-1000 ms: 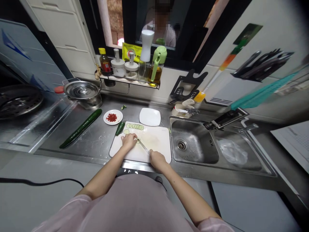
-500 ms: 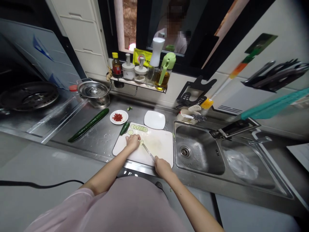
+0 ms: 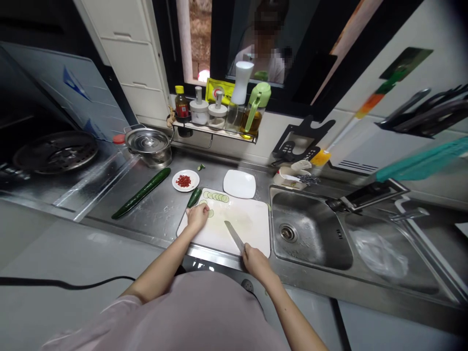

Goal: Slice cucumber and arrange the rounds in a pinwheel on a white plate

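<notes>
My right hand (image 3: 257, 261) grips a knife (image 3: 234, 235), its blade angled up and left over the white cutting board (image 3: 252, 224). On the board's left side, my left hand (image 3: 198, 217) has its fingers curled together, with a thin cucumber slice (image 3: 211, 213) at the fingertips. Another slice (image 3: 203, 202) lies just beyond that hand, partly covered. An overlapping row of cucumber slices (image 3: 216, 196) runs along the board's far edge. A short cucumber piece (image 3: 194, 198) rests at the far left corner.
Left of the board lie a whole cucumber (image 3: 142, 193) and a small plate of red pieces (image 3: 185, 174). A white square plate (image 3: 239, 184) sits behind the board. To the right is the sink (image 3: 310, 234); a pot (image 3: 149, 146) stands at the back left.
The knife has drawn back right and nearer me, away from the slice. My left hand and the slice at its fingertips have shifted left on the board. The camera view has shifted slightly.
</notes>
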`<action>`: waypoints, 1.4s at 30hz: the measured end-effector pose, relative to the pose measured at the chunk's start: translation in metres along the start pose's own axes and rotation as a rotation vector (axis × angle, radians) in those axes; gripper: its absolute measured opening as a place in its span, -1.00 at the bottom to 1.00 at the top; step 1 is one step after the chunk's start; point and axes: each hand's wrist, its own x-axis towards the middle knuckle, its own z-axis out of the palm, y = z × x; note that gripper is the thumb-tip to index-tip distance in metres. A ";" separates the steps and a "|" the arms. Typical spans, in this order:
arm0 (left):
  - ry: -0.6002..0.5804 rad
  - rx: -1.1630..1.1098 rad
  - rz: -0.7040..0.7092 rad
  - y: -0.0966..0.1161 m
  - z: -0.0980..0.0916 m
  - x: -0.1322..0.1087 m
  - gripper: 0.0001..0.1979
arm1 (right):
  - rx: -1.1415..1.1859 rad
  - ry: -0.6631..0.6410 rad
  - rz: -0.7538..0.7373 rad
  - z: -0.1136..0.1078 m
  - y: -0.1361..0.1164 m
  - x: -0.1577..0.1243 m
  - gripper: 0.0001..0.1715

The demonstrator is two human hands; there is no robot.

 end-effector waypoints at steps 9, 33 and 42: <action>0.073 0.015 -0.060 -0.010 -0.011 0.018 -0.83 | 0.018 0.030 -0.017 0.002 0.003 0.002 -0.71; 0.132 0.270 0.091 -0.007 -0.004 0.016 -0.72 | 0.097 -0.004 -0.001 0.005 0.006 0.004 -0.69; 0.004 0.134 0.111 0.035 0.014 0.034 -0.65 | 0.220 0.093 -0.003 0.008 0.013 0.000 -0.66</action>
